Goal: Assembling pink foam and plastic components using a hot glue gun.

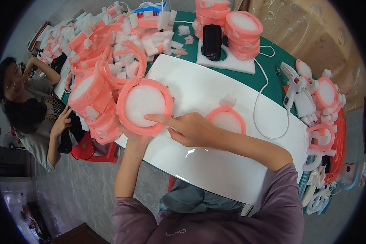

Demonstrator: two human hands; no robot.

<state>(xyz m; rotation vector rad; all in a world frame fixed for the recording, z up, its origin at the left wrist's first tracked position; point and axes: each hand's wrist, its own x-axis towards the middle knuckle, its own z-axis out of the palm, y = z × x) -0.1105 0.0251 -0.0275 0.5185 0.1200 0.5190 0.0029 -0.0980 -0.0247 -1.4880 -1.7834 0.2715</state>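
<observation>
My left hand (135,136) grips a round pink foam piece (124,116) with a white padded disc (144,101) in its middle. The hand is mostly hidden beneath the lower rim. Across it reaches my right hand (191,129), its index finger stretched out with the tip at the white disc; the other fingers are curled and hold nothing. Another pink-rimmed white disc (227,120) lies on the white board (191,166), partly covered by my right forearm. Just left of the held piece stands a stack of similar pink foam rings (96,103).
Loose pink and white foam pieces (130,36) heap up at the far left. Stacked pink rings (244,32) and a black case (212,42) stand at the back. A corded glue gun (290,83) lies at the right. Another person (32,110) sits at the left.
</observation>
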